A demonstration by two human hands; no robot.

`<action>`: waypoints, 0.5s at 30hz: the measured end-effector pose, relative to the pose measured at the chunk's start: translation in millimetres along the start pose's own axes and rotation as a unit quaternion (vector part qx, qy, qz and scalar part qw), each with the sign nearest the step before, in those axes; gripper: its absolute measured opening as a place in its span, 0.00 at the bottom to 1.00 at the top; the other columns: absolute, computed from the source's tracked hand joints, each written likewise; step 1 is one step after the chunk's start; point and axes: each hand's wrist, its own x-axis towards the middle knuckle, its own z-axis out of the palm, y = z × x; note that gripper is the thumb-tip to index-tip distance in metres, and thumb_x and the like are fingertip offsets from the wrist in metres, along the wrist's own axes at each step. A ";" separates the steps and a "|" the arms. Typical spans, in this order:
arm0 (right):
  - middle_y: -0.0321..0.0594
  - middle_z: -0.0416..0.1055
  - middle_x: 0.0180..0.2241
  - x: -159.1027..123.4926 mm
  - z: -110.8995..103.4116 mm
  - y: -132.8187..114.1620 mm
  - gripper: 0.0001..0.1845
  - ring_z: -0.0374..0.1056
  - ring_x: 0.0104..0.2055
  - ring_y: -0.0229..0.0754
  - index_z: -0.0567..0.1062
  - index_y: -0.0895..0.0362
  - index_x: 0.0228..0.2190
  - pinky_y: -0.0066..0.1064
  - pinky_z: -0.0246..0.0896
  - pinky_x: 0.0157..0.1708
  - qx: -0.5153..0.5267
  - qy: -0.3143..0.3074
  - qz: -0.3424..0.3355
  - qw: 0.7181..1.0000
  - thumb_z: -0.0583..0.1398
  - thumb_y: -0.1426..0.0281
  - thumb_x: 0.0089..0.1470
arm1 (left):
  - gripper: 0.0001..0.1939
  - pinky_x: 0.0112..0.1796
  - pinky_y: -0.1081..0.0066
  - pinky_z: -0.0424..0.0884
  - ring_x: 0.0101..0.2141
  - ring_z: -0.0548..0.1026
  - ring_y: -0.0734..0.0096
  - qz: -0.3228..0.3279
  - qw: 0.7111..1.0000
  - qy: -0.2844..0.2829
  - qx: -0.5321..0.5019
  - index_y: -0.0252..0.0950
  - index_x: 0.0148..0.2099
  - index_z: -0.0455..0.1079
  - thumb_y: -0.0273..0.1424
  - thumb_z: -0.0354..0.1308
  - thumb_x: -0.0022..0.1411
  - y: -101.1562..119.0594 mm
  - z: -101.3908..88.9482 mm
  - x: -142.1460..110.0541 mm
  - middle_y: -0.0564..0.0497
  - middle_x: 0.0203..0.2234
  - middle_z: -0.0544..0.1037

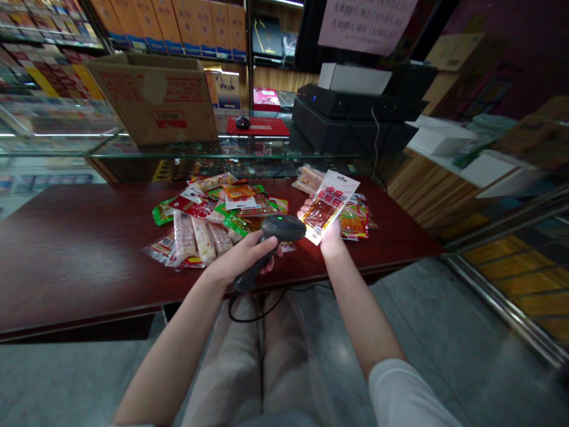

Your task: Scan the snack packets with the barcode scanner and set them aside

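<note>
Wrapped round the handle of a black barcode scanner is my left hand; a green light shows on the scanner's top, and its head points right. My right hand grips a white and red snack packet, tilted, with a clear lower part showing reddish-brown food. The scanner's light falls brightly on the packet's lower left edge. Left of the scanner lies a pile of snack packets, with several pale wrapped sticks at its front. More packets lie behind and right of my right hand.
The dark red wooden table spans the front. Behind it, a glass counter holds a cardboard box, a mouse on a red pad and a black machine. The scanner's cable hangs over my legs.
</note>
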 end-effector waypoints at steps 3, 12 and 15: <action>0.41 0.70 0.32 5.0 -4.4 4.9 0.25 0.67 0.36 0.47 0.74 0.52 0.38 0.44 0.67 0.43 0.005 0.004 -0.011 1.000 0.51 0.45 0.57 | 0.33 0.19 0.76 0.60 0.18 0.66 0.77 0.001 0.999 0.029 -0.014 0.34 0.38 0.67 0.62 0.61 0.50 -0.7 -1.9 -0.4 0.54 0.18 0.71; 0.47 0.70 0.47 15.9 -52.2 -18.6 0.20 0.70 0.46 0.47 0.66 0.53 0.50 0.40 0.68 0.46 -0.325 0.284 -0.210 0.877 0.53 0.64 0.56 | 0.33 0.19 0.77 0.61 0.17 0.68 0.77 0.046 0.993 0.111 0.008 0.33 0.40 0.69 0.60 0.62 0.51 14.9 -31.0 14.1 0.53 0.18 0.73; 0.52 0.70 0.47 12.3 -83.5 -35.6 0.21 0.69 0.48 0.50 0.67 0.58 0.49 0.43 0.64 0.51 -0.477 0.347 -0.195 0.784 0.50 0.72 0.53 | 0.31 0.20 0.77 0.64 0.18 0.69 0.77 0.056 0.988 0.143 -0.009 0.33 0.40 0.69 0.58 0.63 0.53 20.9 -44.3 23.4 0.53 0.19 0.73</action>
